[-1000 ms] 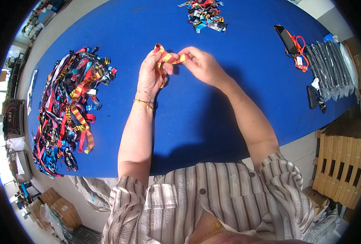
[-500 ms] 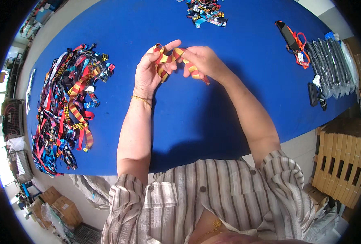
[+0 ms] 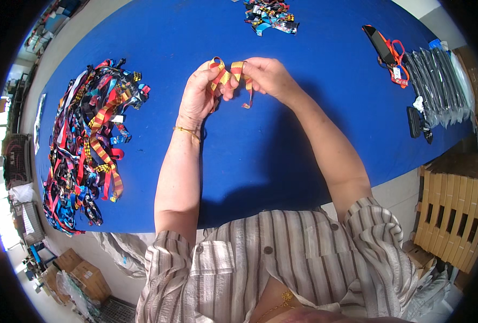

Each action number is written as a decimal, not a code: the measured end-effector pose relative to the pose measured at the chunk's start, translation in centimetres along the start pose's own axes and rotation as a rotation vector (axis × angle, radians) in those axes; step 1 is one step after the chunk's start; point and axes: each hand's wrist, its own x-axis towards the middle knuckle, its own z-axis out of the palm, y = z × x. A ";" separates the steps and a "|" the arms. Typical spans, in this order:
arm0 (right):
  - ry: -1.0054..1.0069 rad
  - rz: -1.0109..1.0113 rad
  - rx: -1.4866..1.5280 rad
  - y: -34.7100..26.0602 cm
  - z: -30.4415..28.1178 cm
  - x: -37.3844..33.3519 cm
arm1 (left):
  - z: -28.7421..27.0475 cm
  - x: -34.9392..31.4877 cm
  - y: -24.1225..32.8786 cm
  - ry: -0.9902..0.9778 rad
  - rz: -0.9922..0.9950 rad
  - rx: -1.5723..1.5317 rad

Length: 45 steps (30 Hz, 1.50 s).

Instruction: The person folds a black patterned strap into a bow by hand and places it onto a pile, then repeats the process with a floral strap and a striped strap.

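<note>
Between both hands hangs a red and yellow striped fabric strap (image 3: 221, 78), looped at its top and held above the blue table. My left hand (image 3: 198, 91) is closed round one part of it, fingers curled. The right hand (image 3: 268, 78) pinches another part, and a short end dangles below its fingertips. Left of my left arm lies a long heap of patterned straps (image 3: 88, 140) in black, red, blue and yellow; some share the same red and yellow stripes.
At the far edge sits a smaller pile of straps (image 3: 271, 16). To the right lie a dark phone-like object (image 3: 377, 44), an orange cord (image 3: 399, 54), plastic-wrapped black items (image 3: 438, 89) and a small black object (image 3: 413, 122). Stacked cardboard (image 3: 449, 215) stands beyond the table's right edge.
The strap has been drawn into a tighter loop near my left hand. The left fingers have curled in, and the right hand has shifted slightly, its dangling end now shorter.
</note>
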 end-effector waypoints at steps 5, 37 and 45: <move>-0.006 0.001 0.047 -1.0 0.1 -0.4 | -0.2 0.0 -0.2 -0.041 -0.004 0.070; -0.007 -0.013 -0.030 -1.0 0.2 -0.3 | 0.4 0.2 -0.7 0.072 -0.039 0.150; 0.241 -0.155 0.116 -0.4 -0.3 0.3 | -0.7 0.6 -0.9 0.065 0.070 0.048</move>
